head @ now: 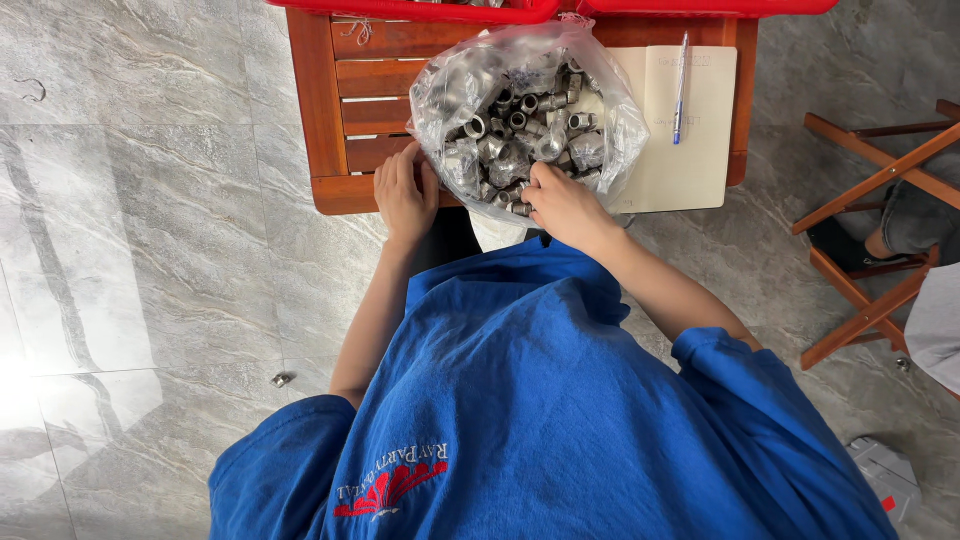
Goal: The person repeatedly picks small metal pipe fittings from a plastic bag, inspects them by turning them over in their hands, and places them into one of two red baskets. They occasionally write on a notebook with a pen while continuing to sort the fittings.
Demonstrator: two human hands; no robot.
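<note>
Two bare hands work at the near edge of a small wooden slatted table (345, 110), seen from above over a blue shirt (560, 400). Farthest left, grey marble floor tiles (130, 200) lie open, with one small metal piece (281, 380) lying loose on them, well apart from the table.

Next comes the left hand (404, 192), resting flat at the table's front edge with its fingers (398, 165) stretched and close together, their tips touching the left flank of a clear plastic bag (440, 85). It grips nothing that can be seen.

The bag stands in the middle of the table, its mouth open upward, filled with grey metal pipe fittings (515, 125) heaped with no common direction. The right hand (563, 203) reaches in over the bag's near lip; its fingers curl downward among the nearest fittings, which lie just ahead of and under the fingertips. Whether they have closed on one piece cannot be told, since the knuckles hide the tips. This hand is the nearer to the heap.

Right of the bag lies an open notebook (690, 140) with a blue pen (680, 90) on it, pointing away from the person. Red trays (420, 10) border the far edge. Farther right stands a folding wooden frame (870, 190), with another person's leg (905, 225) beside it.
</note>
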